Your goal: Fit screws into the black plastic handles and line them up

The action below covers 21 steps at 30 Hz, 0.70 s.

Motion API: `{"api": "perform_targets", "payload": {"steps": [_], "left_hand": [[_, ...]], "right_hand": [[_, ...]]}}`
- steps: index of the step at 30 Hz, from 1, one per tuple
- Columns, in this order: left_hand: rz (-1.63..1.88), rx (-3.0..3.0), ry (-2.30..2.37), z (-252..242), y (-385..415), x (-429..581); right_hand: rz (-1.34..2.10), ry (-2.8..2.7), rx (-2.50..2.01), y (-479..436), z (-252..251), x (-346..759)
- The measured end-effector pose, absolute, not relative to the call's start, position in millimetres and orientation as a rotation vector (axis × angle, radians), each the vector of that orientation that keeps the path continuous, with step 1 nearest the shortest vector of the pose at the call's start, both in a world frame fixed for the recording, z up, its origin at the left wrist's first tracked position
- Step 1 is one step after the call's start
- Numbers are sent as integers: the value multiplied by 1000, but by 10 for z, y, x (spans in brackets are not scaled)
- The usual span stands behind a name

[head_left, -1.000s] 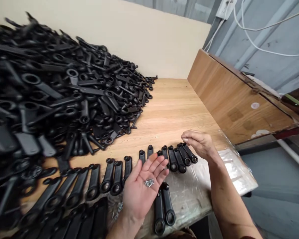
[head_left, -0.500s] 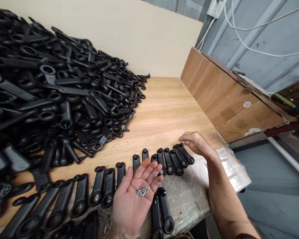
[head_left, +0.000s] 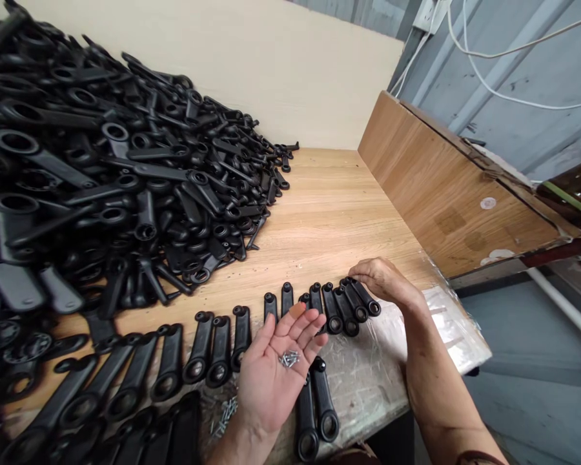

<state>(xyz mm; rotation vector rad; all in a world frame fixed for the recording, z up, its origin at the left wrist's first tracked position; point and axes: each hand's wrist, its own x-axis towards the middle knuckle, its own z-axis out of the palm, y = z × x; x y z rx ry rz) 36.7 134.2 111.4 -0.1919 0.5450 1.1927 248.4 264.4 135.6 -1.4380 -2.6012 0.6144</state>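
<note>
Palm up, my left hand point(head_left: 274, 374) carries a small heap of silver screws point(head_left: 289, 358), its fingers extended and slightly curled. It is above a row of black plastic crank-shaped arms, covering parts of some. At the row's right end, my right hand point(head_left: 380, 279) is closed in a pinch at the upper end of a black arm point(head_left: 366, 297). Its fingertips are partly hidden, so whatever they hold does not show. Two more black arms point(head_left: 325, 407) lie just right of my left wrist. Loose screws point(head_left: 224, 413) are scattered left of that wrist.
A large heap of black arms point(head_left: 150, 168) fills the left of the wooden table point(head_left: 329, 213). Clear plastic film point(head_left: 363, 361) covers the front edge. A wood-grain panel point(head_left: 430, 187) borders the right side, and white cables point(head_left: 503, 97) hang above it.
The view has shifted slightly left, so the table contents sit further right. My left hand stays palm up with the screws, and more loose screws show beside it. My right hand remains at the row's end.
</note>
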Motion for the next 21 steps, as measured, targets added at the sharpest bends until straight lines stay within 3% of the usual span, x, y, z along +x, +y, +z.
{"api": "perform_targets", "payload": {"steps": [21], "left_hand": [[1212, -201, 439, 1092, 1328, 408]], "right_hand": [[386, -2686, -1733, 2562, 1446, 2297]]}}
